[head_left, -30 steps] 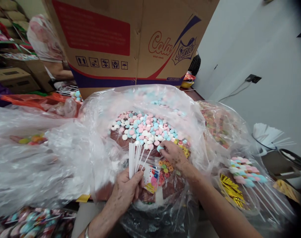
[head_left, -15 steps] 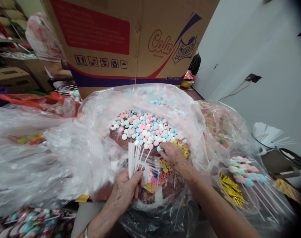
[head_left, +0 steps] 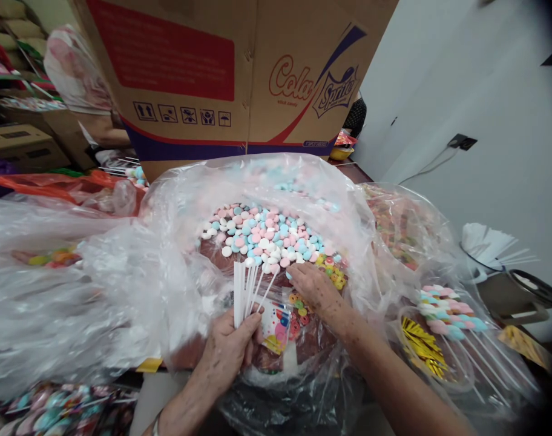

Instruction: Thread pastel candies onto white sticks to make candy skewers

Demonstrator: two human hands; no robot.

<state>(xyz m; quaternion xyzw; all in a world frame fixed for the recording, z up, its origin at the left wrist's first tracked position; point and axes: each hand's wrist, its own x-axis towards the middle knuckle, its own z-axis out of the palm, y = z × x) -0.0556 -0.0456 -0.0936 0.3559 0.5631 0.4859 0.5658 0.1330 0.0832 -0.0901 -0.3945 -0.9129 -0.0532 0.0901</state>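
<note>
A bunch of thin white sticks [head_left: 245, 290] stands fanned out in my left hand [head_left: 230, 345], its thumb pressed across them. Beside that thumb is a small clear packet printed with coloured balloons [head_left: 276, 327]; I cannot tell whether the hand touches it. My right hand [head_left: 316, 290] is at the near edge of a pile of pink, white and blue round candies [head_left: 267, 236]. Its fingers are bent down, and part of a blue candy [head_left: 289, 275] shows at the fingertips. Yellow ring-shaped candies [head_left: 335, 272] and red ring-shaped candies [head_left: 298, 324] lie around this hand.
Clear plastic sheeting [head_left: 171, 242] surrounds the pile. A tall cardboard box [head_left: 189, 133] stands behind it. On the right are a tub of gold ties [head_left: 423, 348], candy skewers [head_left: 453, 312] and more white sticks [head_left: 489, 245]. Another person's arm [head_left: 103, 130] shows at the back left.
My right hand has lowered slightly at the pile's edge, and its fingers now cover most of the blue candy. My left hand keeps its hold on the sticks. The view has shifted slightly.
</note>
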